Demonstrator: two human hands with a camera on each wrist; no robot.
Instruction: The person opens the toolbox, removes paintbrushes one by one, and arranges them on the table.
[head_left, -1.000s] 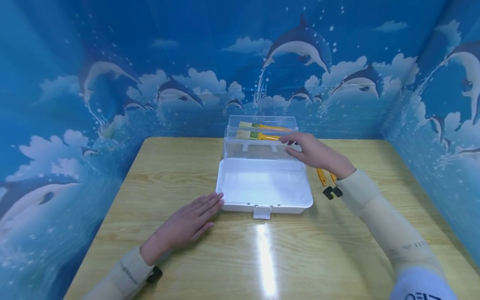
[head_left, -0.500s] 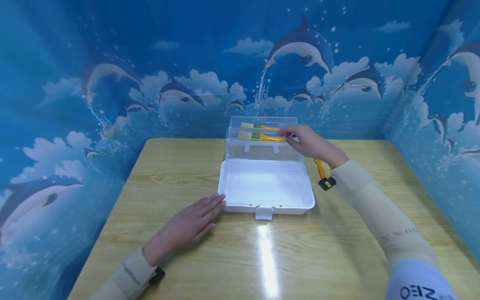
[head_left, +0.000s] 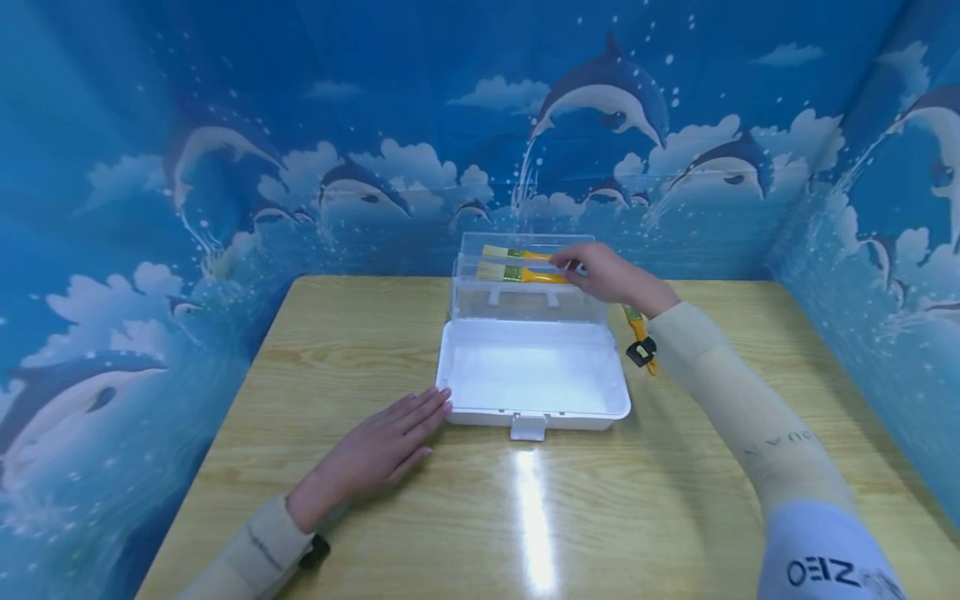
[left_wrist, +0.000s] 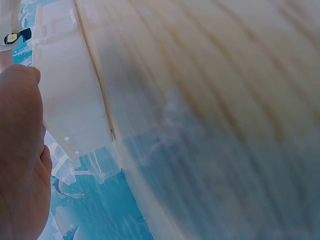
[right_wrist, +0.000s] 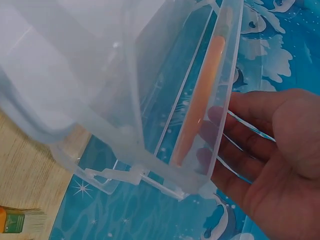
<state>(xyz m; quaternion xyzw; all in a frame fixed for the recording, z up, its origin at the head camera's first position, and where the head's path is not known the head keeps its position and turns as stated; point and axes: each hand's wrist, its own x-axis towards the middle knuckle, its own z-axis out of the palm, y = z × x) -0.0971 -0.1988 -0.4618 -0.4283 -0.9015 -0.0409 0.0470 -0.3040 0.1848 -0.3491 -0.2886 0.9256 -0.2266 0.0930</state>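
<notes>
The clear plastic top (head_left: 525,304) is up at the back of the white plastic box (head_left: 536,375). The box sits open on the wooden table (head_left: 390,533), with its white latch (head_left: 528,427) at the front. Two paintbrushes (head_left: 517,273) lie in the clear top, one behind the other. Their pale hairs point left and their orange handles go right, under the right hand (head_left: 603,271). That hand has its fingers partly bent at the right end of the clear top, and some fingertips show through the plastic. I can't tell if it has a tight hold. The left hand (head_left: 378,446) lies flat by the box, fingers straight, tips touching the front left corner, with nothing in its grip. Another paintbrush (head_left: 634,323) with an orange handle lies on the table, just right of the box. Both sleeves (head_left: 697,362) are cream, and each has a black clip (head_left: 641,352) near the wrist. Blue cloth walls (head_left: 420,75) with dolphins, clouds and splashes stand around the table.
</notes>
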